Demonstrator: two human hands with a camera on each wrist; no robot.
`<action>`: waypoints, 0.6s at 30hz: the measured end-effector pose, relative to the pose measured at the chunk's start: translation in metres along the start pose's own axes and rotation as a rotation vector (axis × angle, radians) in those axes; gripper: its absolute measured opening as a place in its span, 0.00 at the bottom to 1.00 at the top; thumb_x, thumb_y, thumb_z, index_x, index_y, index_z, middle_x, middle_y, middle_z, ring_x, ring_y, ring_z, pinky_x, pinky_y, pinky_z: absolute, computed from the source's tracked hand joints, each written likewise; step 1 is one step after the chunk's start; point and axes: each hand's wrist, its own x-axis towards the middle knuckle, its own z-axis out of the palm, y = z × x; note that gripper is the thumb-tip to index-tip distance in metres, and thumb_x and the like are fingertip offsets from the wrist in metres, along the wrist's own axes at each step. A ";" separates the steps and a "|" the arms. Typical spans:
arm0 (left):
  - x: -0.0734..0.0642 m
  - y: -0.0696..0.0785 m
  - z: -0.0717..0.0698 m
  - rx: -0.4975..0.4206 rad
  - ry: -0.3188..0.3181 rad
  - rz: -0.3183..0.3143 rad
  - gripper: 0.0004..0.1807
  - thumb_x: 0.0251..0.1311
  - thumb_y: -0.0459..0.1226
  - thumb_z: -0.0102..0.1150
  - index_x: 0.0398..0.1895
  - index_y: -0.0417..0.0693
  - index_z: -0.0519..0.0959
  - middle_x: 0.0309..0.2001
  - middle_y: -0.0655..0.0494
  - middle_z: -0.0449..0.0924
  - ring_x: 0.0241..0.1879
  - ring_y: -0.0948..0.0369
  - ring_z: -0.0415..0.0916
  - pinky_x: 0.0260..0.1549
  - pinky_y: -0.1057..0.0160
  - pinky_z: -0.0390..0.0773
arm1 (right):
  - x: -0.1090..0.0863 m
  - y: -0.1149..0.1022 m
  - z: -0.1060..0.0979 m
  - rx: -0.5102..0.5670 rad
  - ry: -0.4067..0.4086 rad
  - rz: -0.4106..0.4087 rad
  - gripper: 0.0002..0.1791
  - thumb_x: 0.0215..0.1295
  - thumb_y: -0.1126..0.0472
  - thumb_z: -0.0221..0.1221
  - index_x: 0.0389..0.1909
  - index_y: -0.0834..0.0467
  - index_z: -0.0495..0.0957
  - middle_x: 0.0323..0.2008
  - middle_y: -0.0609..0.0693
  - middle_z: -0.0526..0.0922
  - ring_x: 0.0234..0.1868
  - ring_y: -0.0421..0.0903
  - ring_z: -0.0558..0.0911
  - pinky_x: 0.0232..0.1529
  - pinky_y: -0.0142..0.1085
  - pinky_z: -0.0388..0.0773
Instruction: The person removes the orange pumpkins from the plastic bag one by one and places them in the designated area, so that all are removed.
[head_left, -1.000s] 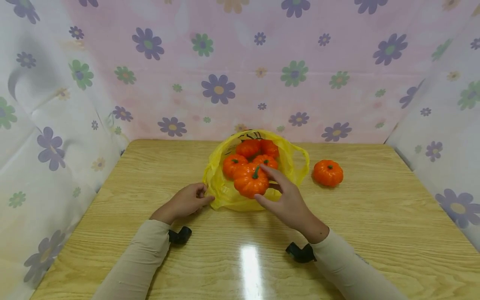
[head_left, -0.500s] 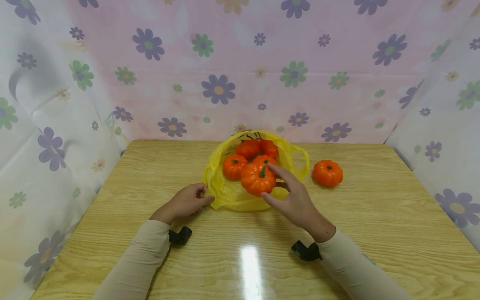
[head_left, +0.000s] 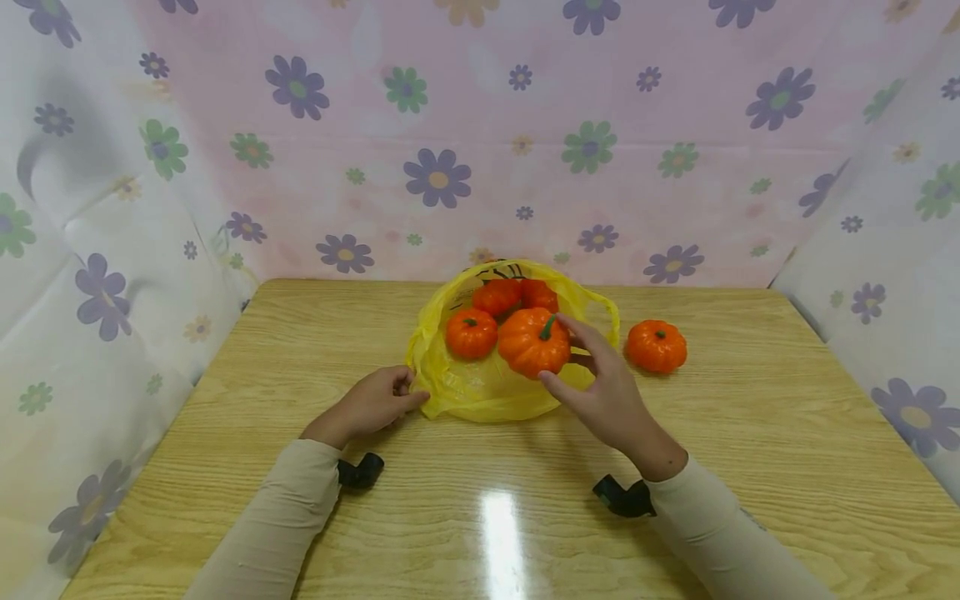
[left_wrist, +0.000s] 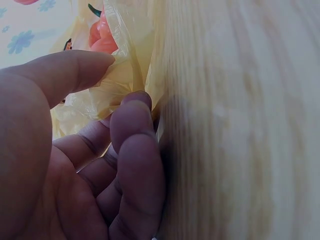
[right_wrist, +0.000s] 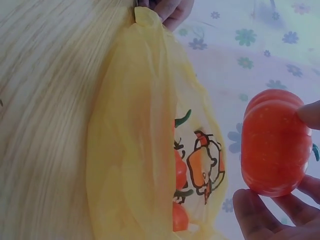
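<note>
My right hand (head_left: 611,400) holds a small orange toy pumpkin (head_left: 532,343) with a green stem between thumb and fingers, raised over the mouth of a yellow plastic bag (head_left: 480,404). In the right wrist view this pumpkin (right_wrist: 275,145) is apart from the bag (right_wrist: 130,130). Several more pumpkins (head_left: 472,333) lie inside the bag, partly hidden by the held one. At the bag's left front edge, my left hand (head_left: 371,404) pinches the plastic. The left wrist view has the thumb and curled fingers of that hand (left_wrist: 75,150) at the bag's rim (left_wrist: 132,65).
Another pumpkin (head_left: 657,346) stands on the wooden table (head_left: 420,517) to the right of the bag. The bag's handle loop (head_left: 611,312) sticks out toward it. Flowered cloth (head_left: 517,183) closes off the back and both sides.
The right hand has carried its pumpkin to the right and slightly farther back over the bag's opening. The left hand has stayed at the bag's edge.
</note>
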 end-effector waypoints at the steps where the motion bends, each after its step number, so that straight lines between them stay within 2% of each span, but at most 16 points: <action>1: 0.000 0.000 0.000 -0.002 0.001 -0.002 0.15 0.69 0.46 0.60 0.30 0.48 0.70 0.21 0.59 0.68 0.18 0.63 0.64 0.18 0.67 0.64 | 0.000 -0.001 -0.001 0.005 0.006 0.002 0.40 0.61 0.67 0.69 0.73 0.58 0.64 0.68 0.57 0.70 0.62 0.55 0.75 0.54 0.23 0.75; 11: 0.000 -0.001 0.000 -0.003 0.002 0.001 0.15 0.69 0.46 0.60 0.30 0.48 0.70 0.21 0.59 0.68 0.18 0.63 0.64 0.18 0.67 0.65 | 0.003 -0.009 -0.011 -0.007 0.053 -0.032 0.41 0.59 0.69 0.69 0.72 0.59 0.64 0.69 0.56 0.70 0.63 0.54 0.75 0.55 0.20 0.74; 18: 0.001 -0.002 0.000 -0.002 0.004 0.007 0.15 0.69 0.46 0.60 0.31 0.48 0.71 0.22 0.59 0.68 0.18 0.63 0.64 0.19 0.66 0.65 | 0.003 -0.012 -0.017 0.005 0.084 -0.066 0.41 0.58 0.73 0.67 0.73 0.60 0.63 0.69 0.60 0.68 0.62 0.57 0.74 0.56 0.18 0.72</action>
